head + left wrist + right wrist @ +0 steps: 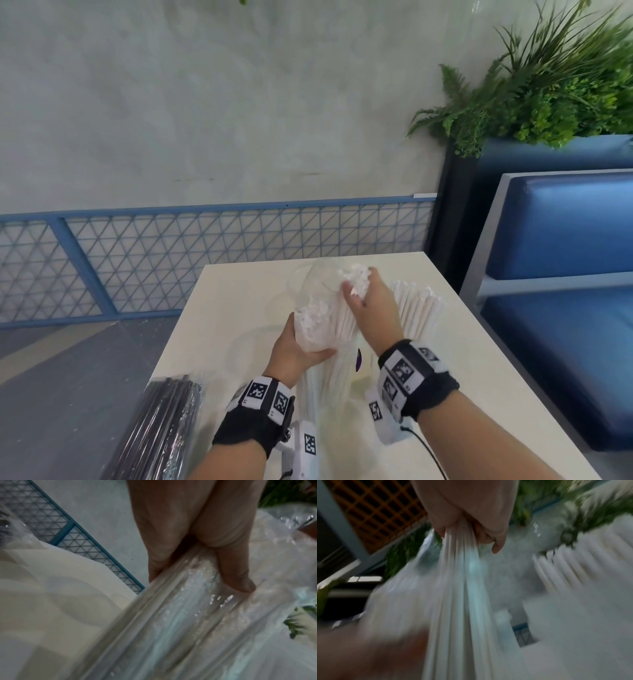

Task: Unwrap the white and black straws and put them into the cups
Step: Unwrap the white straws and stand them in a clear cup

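Note:
My left hand grips the lower part of a clear plastic bag full of white straws, lifted over the table. My right hand grips a bunch of white straws at the bag's open top. In the left wrist view the fingers curl round the bag. In the blurred right wrist view the right hand is closed on the white straws. A pack of black straws in clear wrap lies at the table's near left corner. Faint outlines, perhaps of clear cups, show left of the bag.
A fan of loose white straws lies on the white table right of my hands. A blue bench stands along the right side, a planter with green plants behind it. A blue mesh fence runs past the far edge.

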`<state>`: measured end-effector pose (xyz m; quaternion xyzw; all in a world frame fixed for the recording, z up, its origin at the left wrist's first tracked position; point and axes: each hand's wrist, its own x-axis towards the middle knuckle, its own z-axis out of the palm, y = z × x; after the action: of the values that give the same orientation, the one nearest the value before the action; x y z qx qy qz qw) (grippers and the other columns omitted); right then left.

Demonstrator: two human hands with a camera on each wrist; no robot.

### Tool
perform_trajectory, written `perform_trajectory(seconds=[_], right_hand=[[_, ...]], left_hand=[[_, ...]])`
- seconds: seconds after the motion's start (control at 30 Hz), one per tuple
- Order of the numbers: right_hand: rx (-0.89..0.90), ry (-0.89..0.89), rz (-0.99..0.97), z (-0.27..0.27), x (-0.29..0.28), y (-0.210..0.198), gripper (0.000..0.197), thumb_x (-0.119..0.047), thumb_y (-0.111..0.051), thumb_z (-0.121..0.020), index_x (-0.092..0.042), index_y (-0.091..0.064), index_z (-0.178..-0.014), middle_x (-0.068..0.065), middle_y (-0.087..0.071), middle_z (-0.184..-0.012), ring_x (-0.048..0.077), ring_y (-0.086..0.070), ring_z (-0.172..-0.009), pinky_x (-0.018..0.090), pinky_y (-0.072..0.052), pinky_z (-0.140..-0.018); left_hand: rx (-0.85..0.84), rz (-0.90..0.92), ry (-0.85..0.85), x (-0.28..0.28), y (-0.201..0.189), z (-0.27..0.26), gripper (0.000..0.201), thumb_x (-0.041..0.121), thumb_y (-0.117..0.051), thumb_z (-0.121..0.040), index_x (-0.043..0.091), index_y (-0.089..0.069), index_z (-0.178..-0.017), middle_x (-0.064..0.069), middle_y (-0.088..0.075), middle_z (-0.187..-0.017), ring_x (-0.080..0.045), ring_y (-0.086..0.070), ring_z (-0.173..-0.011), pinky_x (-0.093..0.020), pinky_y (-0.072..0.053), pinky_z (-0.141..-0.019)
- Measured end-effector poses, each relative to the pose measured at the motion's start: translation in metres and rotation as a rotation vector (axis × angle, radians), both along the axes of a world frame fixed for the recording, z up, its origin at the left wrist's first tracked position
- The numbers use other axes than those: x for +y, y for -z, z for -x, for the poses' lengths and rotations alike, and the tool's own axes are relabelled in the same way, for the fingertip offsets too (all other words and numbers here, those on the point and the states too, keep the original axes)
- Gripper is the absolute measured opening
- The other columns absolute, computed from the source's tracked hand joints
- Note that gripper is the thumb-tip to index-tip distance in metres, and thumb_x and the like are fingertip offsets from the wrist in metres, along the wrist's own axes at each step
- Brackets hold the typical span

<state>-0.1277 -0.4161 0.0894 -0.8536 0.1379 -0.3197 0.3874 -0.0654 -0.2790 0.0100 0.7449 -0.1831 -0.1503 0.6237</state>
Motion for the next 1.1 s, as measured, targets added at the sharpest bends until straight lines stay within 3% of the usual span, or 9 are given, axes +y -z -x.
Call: perform_trajectory(seconds=[0.13, 0.3, 0.43, 0.53, 0.63, 0.73, 0.83, 1.0, 1.1], right_hand=[[-0.126, 0.022, -0.144, 0.001, -0.015, -0.034, 0.023, -0.025, -0.060, -0.088, -0.006, -0.058, -0.100, 0.005, -0.062, -0.080, 0.017, -0.056, -0.072, 0.027, -0.043, -0.065], [-0.044, -0.081, -0.436, 0.004, -0.012, -0.011, 0.017, -0.035, -0.071, -0.078, -0.028, -0.061, -0.090, -0.001, -0.069, -0.090, 0.017, -0.065, -0.086, 0.035, -0.053, -0.078], [0.070, -0.088, -0.420, 0.006, 0.004, 0.017, 0.029, -0.026, -0.078, -0.072, -0.016, -0.065, -0.095, -0.003, -0.070, -0.086, 0.011, -0.066, -0.081, 0.024, -0.055, -0.070], [-0.004, -0.008, -0.459, 0.001, 0.008, 0.020, 0.023, -0.020, -0.073, -0.077, -0.007, -0.065, -0.094, 0.008, -0.070, -0.087, 0.021, -0.067, -0.081, 0.030, -0.054, -0.069], [-0.070, 0.032, -0.581, -0.007, 0.002, 0.014, 0.023, -0.018, -0.070, -0.079, -0.007, -0.065, -0.099, 0.011, -0.070, -0.093, 0.025, -0.066, -0.087, 0.037, -0.055, -0.077], [-0.172, 0.022, -0.637, -0.011, 0.000, 0.000, 0.018, -0.016, -0.070, -0.078, -0.011, -0.066, -0.095, 0.010, -0.070, -0.091, 0.024, -0.067, -0.087, 0.036, -0.054, -0.078], [-0.243, 0.015, -0.621, -0.012, -0.009, -0.016, 0.012, -0.015, -0.069, -0.079, -0.009, -0.065, -0.089, 0.012, -0.071, -0.089, 0.020, -0.068, -0.082, 0.026, -0.052, -0.071], [-0.203, 0.026, -0.628, -0.011, -0.016, -0.014, 0.020, -0.015, -0.072, -0.077, -0.010, -0.063, -0.095, 0.006, -0.067, -0.088, 0.019, -0.064, -0.082, 0.035, -0.053, -0.074], [-0.070, 0.003, -0.598, -0.005, -0.008, 0.005, 0.028, -0.017, -0.074, -0.075, -0.008, -0.061, -0.099, 0.003, -0.066, -0.086, 0.018, -0.063, -0.082, 0.029, -0.053, -0.069]], left_hand=[[-0.013, -0.013, 0.017, -0.004, -0.001, -0.001, 0.069, 0.017, -0.089, -0.056, 0.039, -0.048, -0.106, 0.011, -0.061, -0.114, -0.013, -0.056, -0.113, -0.033, -0.044, -0.102], [0.005, 0.002, -0.004, -0.008, -0.002, -0.001, 0.078, 0.026, -0.088, -0.050, 0.033, -0.048, -0.117, 0.007, -0.062, -0.119, -0.015, -0.057, -0.114, -0.038, -0.044, -0.103], [0.001, -0.014, -0.005, -0.009, -0.001, 0.000, 0.076, 0.031, -0.086, -0.047, 0.040, -0.048, -0.112, 0.007, -0.063, -0.116, -0.015, -0.058, -0.111, -0.042, -0.046, -0.101], [0.010, -0.006, -0.003, -0.009, -0.003, 0.002, 0.082, 0.039, -0.086, -0.040, 0.041, -0.048, -0.113, 0.009, -0.063, -0.116, -0.014, -0.058, -0.112, -0.041, -0.046, -0.101], [0.015, -0.006, 0.001, -0.008, -0.005, 0.002, 0.091, 0.041, -0.086, -0.039, 0.033, -0.047, -0.121, 0.008, -0.061, -0.119, -0.013, -0.057, -0.114, -0.039, -0.045, -0.103], [0.026, -0.006, 0.005, -0.007, -0.004, 0.000, 0.085, 0.034, -0.088, -0.041, 0.034, -0.049, -0.116, 0.007, -0.062, -0.119, -0.015, -0.057, -0.114, -0.039, -0.045, -0.103], [0.035, -0.006, -0.002, -0.007, -0.002, -0.003, 0.074, 0.029, -0.088, -0.040, 0.036, -0.052, -0.105, 0.009, -0.063, -0.115, -0.015, -0.058, -0.112, -0.039, -0.046, -0.101], [0.029, 0.001, -0.010, -0.009, 0.001, -0.003, 0.067, 0.010, -0.089, -0.056, 0.035, -0.050, -0.104, 0.010, -0.062, -0.112, -0.015, -0.057, -0.111, -0.034, -0.046, -0.100], [0.019, 0.004, -0.012, -0.011, 0.000, -0.002, 0.069, 0.011, -0.088, -0.059, 0.036, -0.048, -0.109, 0.011, -0.061, -0.113, -0.014, -0.056, -0.111, -0.031, -0.045, -0.099]])
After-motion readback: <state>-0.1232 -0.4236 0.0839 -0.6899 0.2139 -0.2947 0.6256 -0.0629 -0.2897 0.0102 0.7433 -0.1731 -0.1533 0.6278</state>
